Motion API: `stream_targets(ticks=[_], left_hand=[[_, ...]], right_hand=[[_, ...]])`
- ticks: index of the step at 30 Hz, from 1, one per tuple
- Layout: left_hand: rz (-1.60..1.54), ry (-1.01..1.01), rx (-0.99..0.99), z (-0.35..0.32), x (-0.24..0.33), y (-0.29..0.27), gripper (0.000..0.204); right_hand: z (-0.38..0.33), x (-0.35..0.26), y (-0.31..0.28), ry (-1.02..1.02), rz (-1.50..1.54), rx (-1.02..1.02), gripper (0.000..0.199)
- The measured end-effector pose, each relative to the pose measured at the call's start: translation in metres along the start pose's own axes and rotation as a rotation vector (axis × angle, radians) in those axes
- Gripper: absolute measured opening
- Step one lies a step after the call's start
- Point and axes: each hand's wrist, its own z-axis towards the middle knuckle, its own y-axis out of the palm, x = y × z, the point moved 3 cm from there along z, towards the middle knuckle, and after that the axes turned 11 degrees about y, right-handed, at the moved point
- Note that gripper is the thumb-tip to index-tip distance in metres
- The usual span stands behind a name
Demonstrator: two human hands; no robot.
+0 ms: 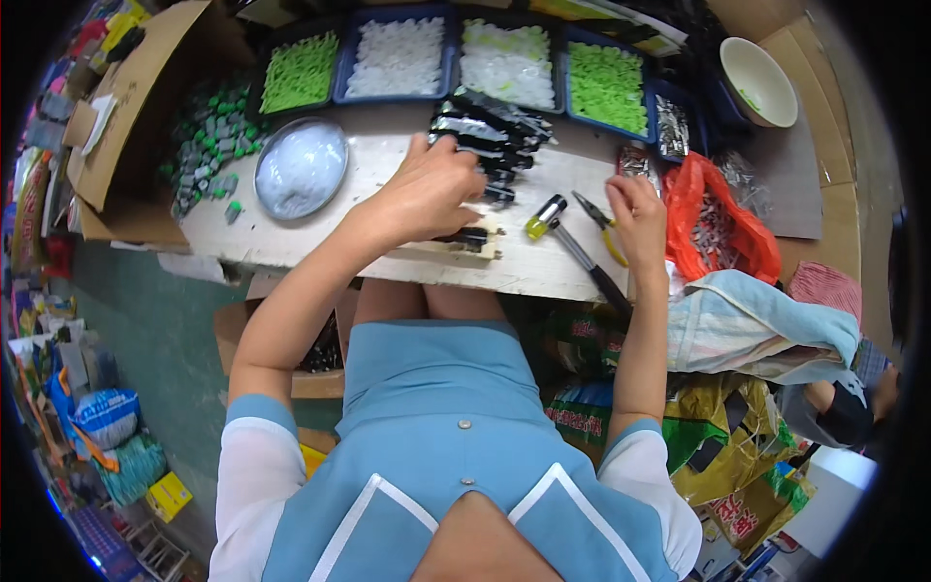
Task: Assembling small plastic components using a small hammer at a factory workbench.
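My left hand [434, 189] reaches over the worktable, its fingers bent and apart at the left edge of a pile of black glossy pieces [490, 131]. It touches or hovers just over them; which one I cannot tell. Below that hand lies a pale wooden block [480, 244] with a dark piece in it, partly hidden. My right hand [638, 209] is raised at the table's right side, thumb and fingertips pinched together; anything between them is too small to make out. Close beside it are pliers [603, 221] with yellow handles and a hammer [577, 247] with a yellow-and-metal head.
Along the back stand trays of green parts [301, 73], white parts [396, 58], mixed white-green parts [506, 63] and more green parts [608, 87]. A round dish [302, 168] and grey-green pieces [218, 141] lie left. At right are a red bag [761, 238] and white bowl [758, 82].
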Motion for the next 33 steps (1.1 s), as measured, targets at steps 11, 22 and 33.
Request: stream_targets(ticks=[11, 22, 33], left_hand=[[0.492, 0.088, 0.091, 0.212, -0.021, 0.03, 0.006], [0.54, 0.186, 0.045, 0.232, -0.034, 0.042, 0.009], [-1.351, -0.247, 0.5, 0.163, -0.034, -0.005, 0.019]], right_hand=[[0.014, 0.071, 0.002, 0.154, -0.561, 0.053, 0.011], [0.02, 0.078, -0.003, 0.164, -0.382, 0.066, 0.019], [0.011, 0.063, -0.02, 0.146, -0.048, 0.18, 0.012]])
